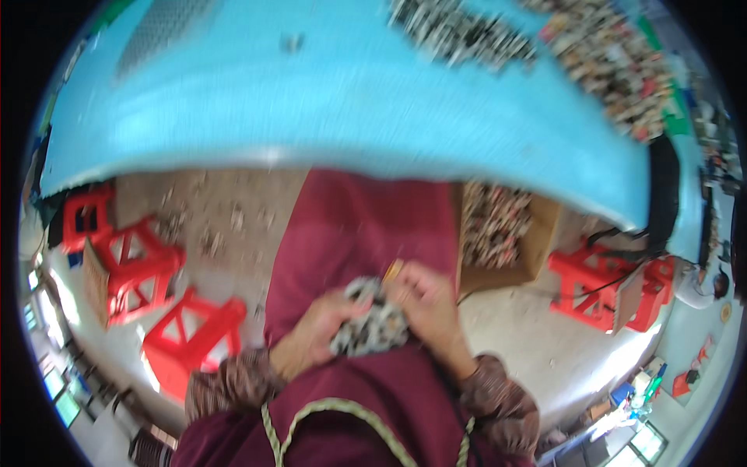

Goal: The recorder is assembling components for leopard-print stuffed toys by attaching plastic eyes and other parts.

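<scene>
My left hand [320, 325] is closed on the left side of a lumpy bundle of small black, white and grey pieces [376, 328], held against the dark red apron [362, 226] over my lap. Its wrapping, if any, is too blurred to make out. At the bundle's upper right, my right hand [424, 300] is closed in a pinch, with a small yellow piece [393, 270] at its fingertips. The exact kind of that piece does not show.
Ahead stands a blue-topped table [311, 117] with a grey-black heap [463, 35] and a mixed-colour heap [611, 66] of small pieces. A cardboard box [537, 257] of similar pieces sits below its edge. Red stools [191, 335] stand left, more red stools [587, 284] right.
</scene>
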A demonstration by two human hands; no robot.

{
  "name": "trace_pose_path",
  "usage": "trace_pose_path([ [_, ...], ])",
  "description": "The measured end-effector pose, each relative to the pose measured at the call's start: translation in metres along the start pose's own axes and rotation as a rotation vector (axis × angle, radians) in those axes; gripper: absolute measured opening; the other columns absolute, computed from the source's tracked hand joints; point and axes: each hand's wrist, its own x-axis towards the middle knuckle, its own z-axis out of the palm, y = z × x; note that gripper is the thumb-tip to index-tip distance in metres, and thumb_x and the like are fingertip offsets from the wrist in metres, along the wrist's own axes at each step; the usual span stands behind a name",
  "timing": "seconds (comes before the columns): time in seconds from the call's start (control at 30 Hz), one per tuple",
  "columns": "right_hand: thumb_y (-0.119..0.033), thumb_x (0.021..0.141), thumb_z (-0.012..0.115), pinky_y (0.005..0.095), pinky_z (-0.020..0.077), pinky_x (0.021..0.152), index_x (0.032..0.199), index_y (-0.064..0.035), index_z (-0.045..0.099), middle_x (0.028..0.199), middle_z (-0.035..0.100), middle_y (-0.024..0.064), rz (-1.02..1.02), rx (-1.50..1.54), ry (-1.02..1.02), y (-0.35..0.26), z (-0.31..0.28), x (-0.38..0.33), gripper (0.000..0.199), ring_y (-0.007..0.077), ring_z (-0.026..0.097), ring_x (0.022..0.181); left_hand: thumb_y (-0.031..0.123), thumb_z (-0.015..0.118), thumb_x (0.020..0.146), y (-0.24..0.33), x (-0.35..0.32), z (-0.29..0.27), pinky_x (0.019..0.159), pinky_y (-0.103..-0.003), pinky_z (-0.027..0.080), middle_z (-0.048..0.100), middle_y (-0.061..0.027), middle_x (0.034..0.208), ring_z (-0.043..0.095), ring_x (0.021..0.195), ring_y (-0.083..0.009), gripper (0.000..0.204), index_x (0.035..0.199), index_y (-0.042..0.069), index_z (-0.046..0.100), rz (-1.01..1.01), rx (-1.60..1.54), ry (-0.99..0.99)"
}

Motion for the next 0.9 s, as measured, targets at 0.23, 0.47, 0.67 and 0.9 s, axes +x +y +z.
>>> trace_pose_path([
  [0.23,-0.006,0.079,0.067,0.0274,0.0479,0.058,0.09,-0.003,0.065,0.079,0.065,0.0085,-0.407,-0.576,-0.143,-0.069,-0.052,0.006,0.011,0.0148,0.063,0.067,0.013,0.058,0.089,0.01,-0.005,-0.003,0.076,-0.037,0.057,0.068,-0.0166,0.095,0.069,0.081,-0.0257,0.026,0.104,-0.008,0.059,0.049,0.062,0.037],
  [0.47,-0.001,0.079,0.062,0.0248,0.0469,0.06,0.092,-0.0004,0.064,0.078,0.064,0.0084,-0.507,-0.508,0.333,-0.147,-0.113,0.081,0.013,0.0147,0.06,0.067,0.013,0.055,0.09,0.018,0.003,0.0,0.073,-0.038,0.058,0.067,-0.0182,0.094,0.069,0.08,-0.0281,0.027,0.106,-0.008,0.058,0.062,0.046,0.057],
  [0.67,0.003,0.075,0.065,0.0276,0.0478,0.061,0.096,-0.0032,0.066,0.085,0.063,0.0076,-0.799,-0.759,0.327,-0.152,-0.11,0.143,0.021,0.0164,0.06,0.071,0.013,0.055,0.09,0.026,0.006,-0.003,0.075,-0.039,0.058,0.067,-0.017,0.097,0.068,0.082,-0.0281,0.027,0.109,-0.006,0.056,0.064,0.028,0.07],
  [0.9,0.001,0.074,0.067,0.0308,0.0481,0.063,0.094,-0.0048,0.065,0.081,0.062,0.0102,-0.908,-0.881,0.34,-0.142,-0.111,0.164,0.021,0.0208,0.061,0.069,0.011,0.057,0.088,0.025,0.004,-0.006,0.074,-0.039,0.058,0.067,-0.018,0.096,0.068,0.081,-0.0286,0.028,0.108,-0.008,0.057,0.08,-0.001,0.087],
])
